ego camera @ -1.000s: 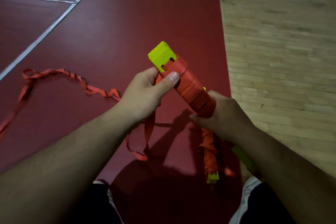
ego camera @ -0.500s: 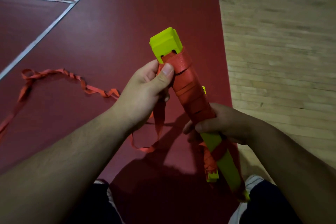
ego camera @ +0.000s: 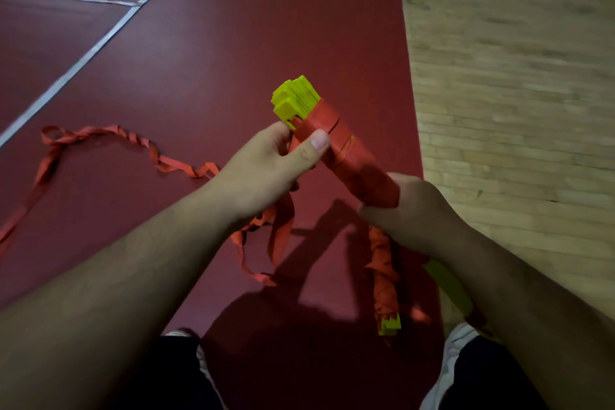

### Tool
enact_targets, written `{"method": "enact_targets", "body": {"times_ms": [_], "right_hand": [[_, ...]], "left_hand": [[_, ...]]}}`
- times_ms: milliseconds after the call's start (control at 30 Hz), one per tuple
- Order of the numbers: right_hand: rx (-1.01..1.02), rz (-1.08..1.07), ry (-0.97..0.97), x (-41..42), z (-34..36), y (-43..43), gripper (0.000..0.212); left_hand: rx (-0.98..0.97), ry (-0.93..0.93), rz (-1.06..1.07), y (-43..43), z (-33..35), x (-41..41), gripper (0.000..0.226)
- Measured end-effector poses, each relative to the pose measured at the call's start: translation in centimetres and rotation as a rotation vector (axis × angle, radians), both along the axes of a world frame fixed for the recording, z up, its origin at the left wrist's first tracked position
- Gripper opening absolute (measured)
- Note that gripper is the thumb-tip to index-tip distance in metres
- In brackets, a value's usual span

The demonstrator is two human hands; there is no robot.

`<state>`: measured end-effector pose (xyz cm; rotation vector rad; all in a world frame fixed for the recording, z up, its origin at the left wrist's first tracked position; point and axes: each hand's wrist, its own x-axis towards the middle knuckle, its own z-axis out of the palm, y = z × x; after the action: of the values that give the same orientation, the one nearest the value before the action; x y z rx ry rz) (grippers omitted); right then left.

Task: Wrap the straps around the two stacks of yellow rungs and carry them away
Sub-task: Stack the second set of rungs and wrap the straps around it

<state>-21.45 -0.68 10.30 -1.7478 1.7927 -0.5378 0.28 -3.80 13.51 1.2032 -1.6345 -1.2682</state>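
A stack of yellow rungs (ego camera: 294,98) is held slanting in front of me, most of its length bound in coils of orange strap (ego camera: 352,160). My left hand (ego camera: 266,170) pinches the strap against the stack just below its yellow top end, thumb on the wrapping. My right hand (ego camera: 406,210) grips the stack lower down, where the wrapping ends. The loose strap tail (ego camera: 109,136) trails left across the red floor. A second stack of rungs (ego camera: 387,289), bound in crumpled orange strap, lies on the floor below my right hand.
I stand on a dark red mat (ego camera: 233,43) crossed by white lines (ego camera: 83,56). A pale wooden floor (ego camera: 515,93) begins along the mat's right edge. My shoes (ego camera: 446,366) and dark trousers show at the bottom.
The held stack has turned and swung back to the right, so its ribbed yellow end now faces me. My right hand has slid up onto the wrapped part. My left thumb stays on the strap.
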Motion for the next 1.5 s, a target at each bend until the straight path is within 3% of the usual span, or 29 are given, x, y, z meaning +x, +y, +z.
{"method": "enact_targets", "body": {"times_ms": [67,267,467,767,933,1100,1233,1367,1500], "right_hand": [[-0.010,-0.004,-0.005,0.3,-0.1,0.1,0.023],[-0.044,0.000,0.012,0.7,0.0,0.1,0.016],[-0.025,-0.051,0.097,0.4,-0.1,0.2,0.020],[-0.009,-0.105,0.223,0.4,-0.5,0.6,0.024],[-0.049,-0.084,0.173,-0.4,-0.6,0.1,0.026],[0.052,0.203,-0.017,-1.5,0.0,-0.4,0.032],[0.134,0.224,-0.162,-1.0,-0.9,-0.1,0.033],[0.017,0.146,-0.060,-0.5,-0.9,0.0,0.032],[-0.058,0.099,0.010,-0.5,-0.4,0.0,0.032]], "left_hand": [[0.062,0.084,0.045,-0.1,-0.2,-0.1,0.048],[0.241,0.342,0.079,-0.1,0.0,-0.4,0.033],[0.128,0.027,0.145,-0.1,-0.2,-0.3,0.055],[0.422,0.213,0.181,0.1,-0.1,-0.9,0.036],[0.256,0.136,0.103,0.2,-0.6,-0.4,0.038],[0.127,0.376,0.050,0.5,-0.2,-0.7,0.035],[0.136,0.412,-0.011,0.4,0.0,-0.5,0.036],[0.178,0.378,0.061,0.3,0.0,-0.5,0.040],[0.166,0.187,0.112,0.3,0.0,-0.1,0.055]]}}
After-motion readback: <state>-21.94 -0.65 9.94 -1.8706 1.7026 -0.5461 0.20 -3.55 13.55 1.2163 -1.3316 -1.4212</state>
